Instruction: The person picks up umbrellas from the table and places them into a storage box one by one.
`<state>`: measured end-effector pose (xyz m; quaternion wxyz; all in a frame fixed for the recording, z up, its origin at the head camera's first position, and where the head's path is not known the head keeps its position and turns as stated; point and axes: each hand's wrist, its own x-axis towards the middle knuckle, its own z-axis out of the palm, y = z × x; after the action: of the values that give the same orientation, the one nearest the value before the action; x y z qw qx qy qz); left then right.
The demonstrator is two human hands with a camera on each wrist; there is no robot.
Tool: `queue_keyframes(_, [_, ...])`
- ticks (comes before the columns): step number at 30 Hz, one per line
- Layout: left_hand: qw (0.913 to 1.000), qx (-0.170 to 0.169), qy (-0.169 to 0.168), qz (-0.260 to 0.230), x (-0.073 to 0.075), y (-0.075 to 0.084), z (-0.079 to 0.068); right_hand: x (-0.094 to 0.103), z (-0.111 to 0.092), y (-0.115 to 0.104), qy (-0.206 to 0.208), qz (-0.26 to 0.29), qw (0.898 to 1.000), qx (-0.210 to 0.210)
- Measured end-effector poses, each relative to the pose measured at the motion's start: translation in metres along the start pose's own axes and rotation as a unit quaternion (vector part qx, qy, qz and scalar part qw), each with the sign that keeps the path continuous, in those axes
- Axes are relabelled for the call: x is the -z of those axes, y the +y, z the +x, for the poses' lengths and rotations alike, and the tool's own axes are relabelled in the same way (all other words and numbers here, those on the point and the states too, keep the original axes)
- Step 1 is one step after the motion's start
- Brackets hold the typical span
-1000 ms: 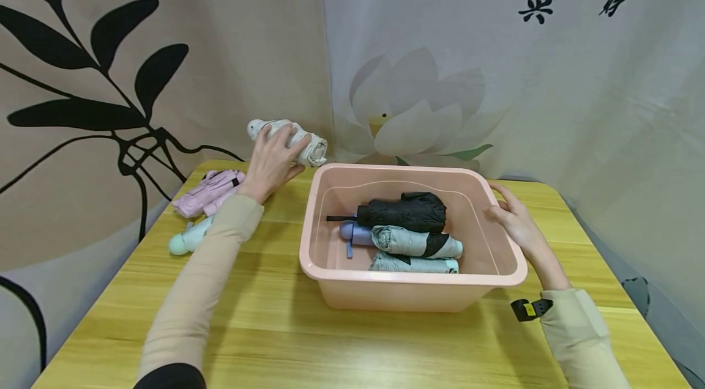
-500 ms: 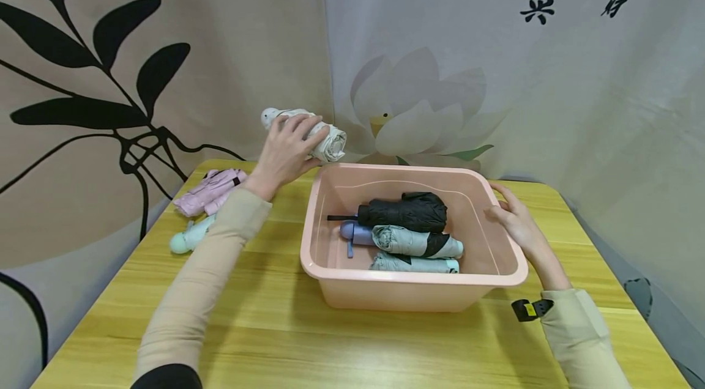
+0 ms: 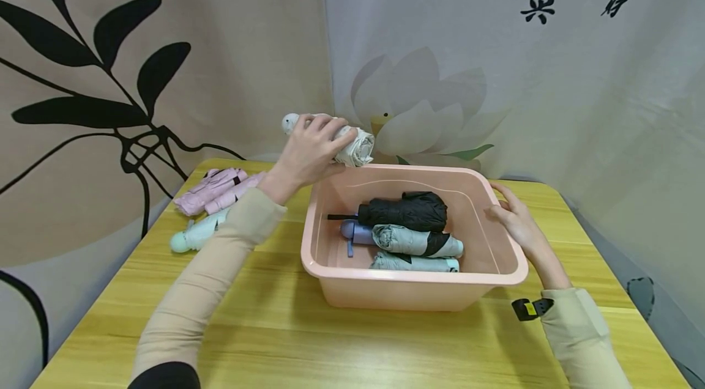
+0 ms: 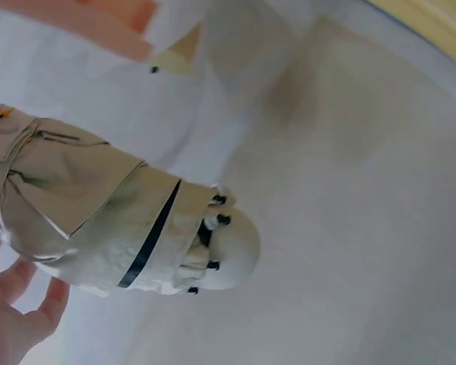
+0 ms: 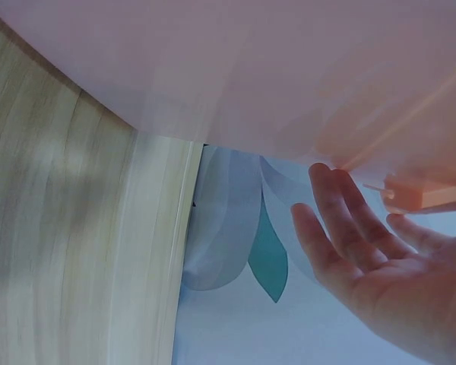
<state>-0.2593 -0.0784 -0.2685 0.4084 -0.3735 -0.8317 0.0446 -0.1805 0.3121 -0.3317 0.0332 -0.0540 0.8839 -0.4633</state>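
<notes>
My left hand (image 3: 305, 153) grips a rolled-up white folding umbrella (image 3: 359, 147) from above, over the back left corner of the pink plastic tub (image 3: 407, 279). In the left wrist view, the umbrella (image 4: 99, 205) shows a dark band and a rounded white end, with fingers wrapped near its other end. At the tub's right side, my right hand (image 3: 512, 218) holds the rim, thumb on top. Its fingers lie along the outer wall in the right wrist view. Inside the tub are a black umbrella (image 3: 404, 211), a violet one (image 3: 360, 233) and two light blue ones (image 3: 413, 241).
Lilac folded umbrellas (image 3: 206, 193) and a pale turquoise one (image 3: 195, 235) lie on the wooden table (image 3: 341, 346) at left, partly behind the left forearm. A printed cloth (image 3: 248, 71) hangs close behind the table's back edge.
My left hand has carried the white umbrella rightward, from beside the tub to over its back left corner. My right hand and the tub have stayed put.
</notes>
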Motion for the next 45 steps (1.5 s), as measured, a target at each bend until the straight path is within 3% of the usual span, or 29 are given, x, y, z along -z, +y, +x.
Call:
queue_keyframes(14, [0.9987, -0.047, -0.018, 0.005, 0.022, 0.037, 0.030, 0.000, 0.001, 0.002, 0.003, -0.009, 1.000, 0.006])
queue_keyframes(22, [0.9974, -0.071, 0.004, 0.010, 0.027, 0.055, 0.043, -0.001, -0.001, 0.000, 0.002, -0.010, 1.000, 0.000])
queue_keyframes(26, [0.9969, -0.079, -0.002, 0.007, 0.029, 0.064, 0.048, 0.000, -0.001, -0.001, 0.001, -0.010, 1.000, 0.001])
queue_keyframes(39, [0.9929, -0.115, -0.031, 0.006, 0.031, 0.088, 0.051, 0.000, 0.001, 0.001, 0.002, -0.015, 1.000, 0.005])
queue_keyframes(45, [0.9920, -0.123, -0.028, 0.001, 0.030, 0.095, 0.050, 0.000, 0.000, 0.001, 0.003, -0.014, 1.000, 0.003])
